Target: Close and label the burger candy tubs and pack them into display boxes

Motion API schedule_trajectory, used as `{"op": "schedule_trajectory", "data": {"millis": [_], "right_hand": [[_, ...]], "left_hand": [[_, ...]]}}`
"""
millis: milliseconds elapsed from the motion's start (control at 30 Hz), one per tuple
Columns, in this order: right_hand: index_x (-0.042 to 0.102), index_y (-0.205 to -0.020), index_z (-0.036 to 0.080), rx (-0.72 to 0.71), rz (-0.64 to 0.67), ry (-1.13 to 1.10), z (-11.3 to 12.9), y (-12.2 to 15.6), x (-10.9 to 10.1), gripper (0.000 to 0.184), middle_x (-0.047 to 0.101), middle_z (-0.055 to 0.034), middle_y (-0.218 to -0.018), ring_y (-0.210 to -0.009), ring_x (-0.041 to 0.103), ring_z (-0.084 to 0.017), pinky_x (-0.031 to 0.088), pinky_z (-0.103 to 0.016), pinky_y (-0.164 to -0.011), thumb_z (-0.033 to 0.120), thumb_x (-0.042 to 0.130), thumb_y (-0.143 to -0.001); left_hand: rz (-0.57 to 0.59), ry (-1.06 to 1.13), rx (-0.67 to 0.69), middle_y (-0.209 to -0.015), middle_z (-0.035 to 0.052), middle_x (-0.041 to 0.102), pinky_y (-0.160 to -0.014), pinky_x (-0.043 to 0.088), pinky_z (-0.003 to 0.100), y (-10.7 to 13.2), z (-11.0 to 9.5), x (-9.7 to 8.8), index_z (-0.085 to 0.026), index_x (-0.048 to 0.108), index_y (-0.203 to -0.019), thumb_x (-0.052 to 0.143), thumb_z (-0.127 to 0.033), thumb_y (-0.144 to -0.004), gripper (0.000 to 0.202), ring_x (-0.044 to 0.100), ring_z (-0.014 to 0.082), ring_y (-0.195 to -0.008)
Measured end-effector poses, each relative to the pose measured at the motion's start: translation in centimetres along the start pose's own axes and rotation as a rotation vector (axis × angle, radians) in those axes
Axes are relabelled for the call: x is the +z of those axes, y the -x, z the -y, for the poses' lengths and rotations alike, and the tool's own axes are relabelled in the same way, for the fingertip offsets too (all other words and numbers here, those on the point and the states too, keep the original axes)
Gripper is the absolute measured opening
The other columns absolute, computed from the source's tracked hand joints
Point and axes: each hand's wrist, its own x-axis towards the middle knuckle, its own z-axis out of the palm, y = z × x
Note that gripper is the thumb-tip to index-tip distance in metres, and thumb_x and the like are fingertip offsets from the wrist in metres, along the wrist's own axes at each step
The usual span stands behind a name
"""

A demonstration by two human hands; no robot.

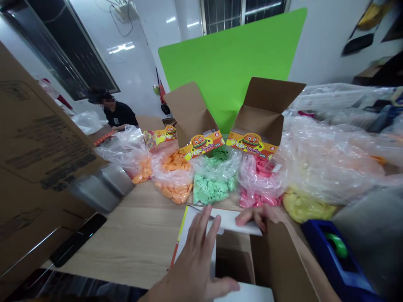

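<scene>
White card (226, 220) lay across the open cardboard carton (234, 262), bottom center. Left hand (192, 260) was open, fingers spread over the card's near side, no grip. Right hand (260, 216) curled over the card's right end; grip unclear. Blue tape dispenser (336, 256) sat just right of the carton. Plastic bags (210, 188) of orange, green, pink and yellow pieces lined the wooden counter (132, 235) beyond, burger-printed boxes (198, 142) above them. Seated person (118, 111) was at upper left.
</scene>
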Motion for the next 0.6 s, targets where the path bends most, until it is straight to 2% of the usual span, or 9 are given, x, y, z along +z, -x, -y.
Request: {"op": "schedule_trajectory", "data": {"millis": [67,167,267,300,367,433,500,533,600], "right_hand": [[0.039,-0.043,0.022,0.03,0.061,0.052,0.2,-0.3,0.1,0.064,0.064,-0.0085,-0.055,-0.06,0.06,-0.021,0.049,-0.038,-0.07,0.063,0.015,-0.086],[0.039,-0.05,0.022,0.091,-0.019,0.177,-0.3,-1.2,1.4,0.062,0.059,-0.0074,-0.052,-0.052,0.055,-0.019,0.047,-0.036,-0.061,0.055,0.004,-0.09],[0.055,-0.07,0.018,0.09,-0.078,0.313,-0.9,-1.7,3.7,0.06,0.065,-0.0134,-0.076,-0.076,0.059,-0.025,0.043,-0.045,-0.076,0.054,0.012,-0.091],[0.06,-0.08,0.016,0.073,-0.049,0.349,-0.9,-1.7,4.5,0.056,0.065,-0.0154,-0.088,-0.088,0.058,-0.027,0.039,-0.048,-0.085,0.057,0.021,-0.089],[0.063,-0.101,0.016,0.02,0.075,0.388,-0.8,-1.2,5.6,0.056,0.062,-0.0168,-0.112,-0.111,0.05,-0.032,0.026,-0.053,-0.1,0.064,0.046,-0.077],[0.054,-0.124,0.021,-0.02,0.278,0.454,-0.7,-0.3,6.1,0.078,0.046,-0.0163,-0.136,-0.128,0.034,-0.035,0.01,-0.055,-0.107,0.068,0.06,-0.062],[0.037,-0.138,0.021,-0.006,0.471,0.581,-0.9,0.5,6.3,0.096,0.024,-0.0163,-0.148,-0.136,0.016,-0.035,-0.002,-0.057,-0.107,0.072,0.059,-0.059],[0.031,-0.14,0.018,0.017,0.538,0.662,-1.1,0.8,6.3,0.099,0.016,-0.0173,-0.149,-0.137,0.009,-0.035,-0.006,-0.058,-0.106,0.073,0.056,-0.061],[0.028,-0.14,0.008,0.081,0.603,0.806,-1.5,0.9,6.6,0.105,0.007,-0.0209,-0.148,-0.137,0.001,-0.037,-0.01,-0.06,-0.104,0.071,0.057,-0.061]], "left_hand": [[0.113,-0.046,0.012,-0.15,0.0192,0.014,-0.106,0.019,0.059,-1.1,-0.3,-0.1,-0.015,0.017,-0.142,0.06,-0.053,-0.073,0.09,0.007,0.0357,-0.137],[0.322,-0.018,0.026,-0.145,0.0144,0.03,-0.108,0.019,0.053,-2.3,-0.8,-0.9,-0.017,0.035,-0.137,0.043,-0.047,-0.087,0.059,0.02,0.0298,-0.136],[0.391,0.066,0.045,-0.144,0.0084,0.035,-0.11,0.02,0.048,-2.1,-0.2,-1.4,-0.023,0.04,-0.134,0.04,-0.035,-0.09,0.045,0.028,0.0246,-0.134],[0.375,0.092,0.019,-0.143,0.0065,0.037,-0.111,0.02,0.047,-1.8,0.3,-1.4,-0.025,0.041,-0.133,0.041,-0.028,-0.089,0.044,0.031,0.0231,-0.133],[0.24,0.123,-0.16,-0.143,0.0075,0.037,-0.111,0.017,0.048,-0.8,2.0,-1.0,-0.023,0.043,-0.132,0.044,-0.022,-0.086,0.046,0.029,0.0245,-0.133],[0.044,0.24,-0.44,-0.146,0.0131,0.031,-0.111,0.015,0.049,0.5,3.9,-0.4,-0.015,0.038,-0.135,0.046,-0.027,-0.085,0.052,0.024,0.0285,-0.135],[-0.054,0.572,-0.684,-0.146,0.0169,0.029,-0.108,0.022,0.049,1.7,5.5,0.3,-0.011,0.026,-0.14,0.046,-0.035,-0.085,0.063,0.029,0.0306,-0.133],[-0.038,0.803,-0.754,-0.145,0.0168,0.031,-0.106,0.028,0.047,2.2,6.1,0.5,-0.012,0.022,-0.141,0.046,-0.038,-0.085,0.066,0.035,0.0301,-0.13],[0.056,1.225,-0.81,-0.139,0.0144,0.042,-0.1,0.038,0.044,2.8,6.6,0.9,-0.016,0.022,-0.141,0.05,-0.04,-0.083,0.069,0.047,0.0291,-0.121]]}}
